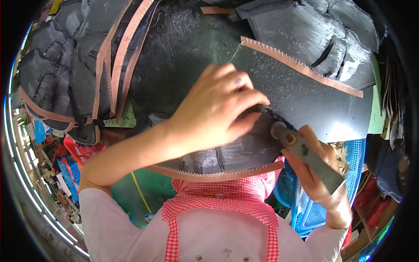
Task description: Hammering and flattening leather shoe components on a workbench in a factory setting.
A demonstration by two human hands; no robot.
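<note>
Apron: red-and-white checked bib over pink shirt [218,218], closest to the lens.
Workpiece: dark rubber sheet with pinked tan edge [244,157], lying across the lap, just beyond the apron.
Left hand [216,109]: fingers curled and pressed down on the sheet, pinning it near the tool tip.
Right hand [321,174]: wrapped tight around a grey-handled cutting tool [305,155], tip touching the sheet.
Step in hand: judged to be trimming or cutting the sheet.
Next move: likely needs steady hold-down and the left fingertips kept off the blade path.
Surroundings: stacked black rubber pieces [70,74]; blue plastic basket [353,157] at right.
</note>
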